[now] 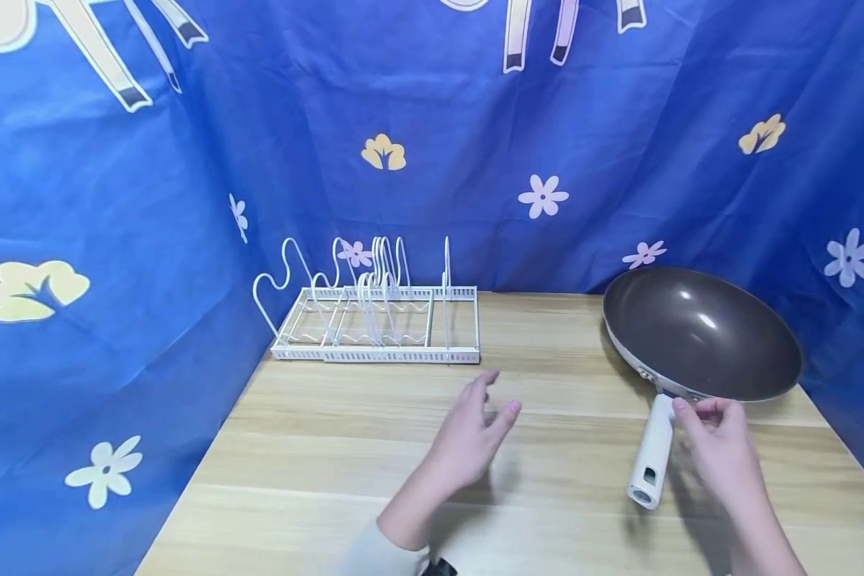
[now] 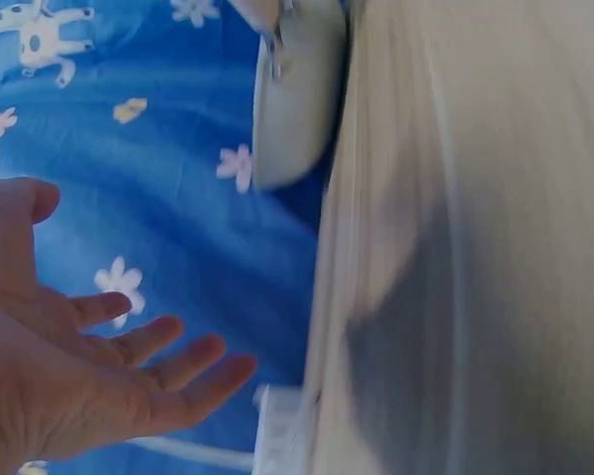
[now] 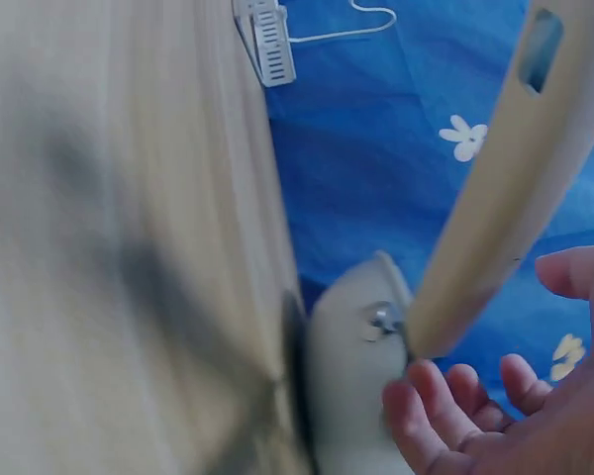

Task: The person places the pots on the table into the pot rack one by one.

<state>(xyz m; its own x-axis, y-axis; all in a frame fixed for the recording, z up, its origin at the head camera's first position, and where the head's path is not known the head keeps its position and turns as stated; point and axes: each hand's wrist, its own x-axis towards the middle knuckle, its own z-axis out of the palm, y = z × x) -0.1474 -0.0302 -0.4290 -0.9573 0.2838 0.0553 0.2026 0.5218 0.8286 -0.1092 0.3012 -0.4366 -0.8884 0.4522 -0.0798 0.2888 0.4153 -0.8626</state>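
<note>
A frying pan [image 1: 698, 336] with a dark inside and a white handle [image 1: 651, 452] stands at the right of the table, its handle pointing toward me. Beside the handle's upper end is my right hand [image 1: 720, 444]. In the right wrist view its fingers [image 3: 431, 406] are loosely bent near where the handle [image 3: 505, 188] joins the pan, with the thumb apart from them. My left hand [image 1: 468, 436] hovers over the middle of the table, holding nothing. Its fingers [image 2: 188, 371] are spread and relaxed in the left wrist view.
A white wire rack [image 1: 396, 354] with upright dividers stands at the back left of the wooden table [image 1: 317, 448]. Blue patterned cloth [image 1: 432, 192] hangs behind the table and along both sides. The pan's far side is close to the cloth.
</note>
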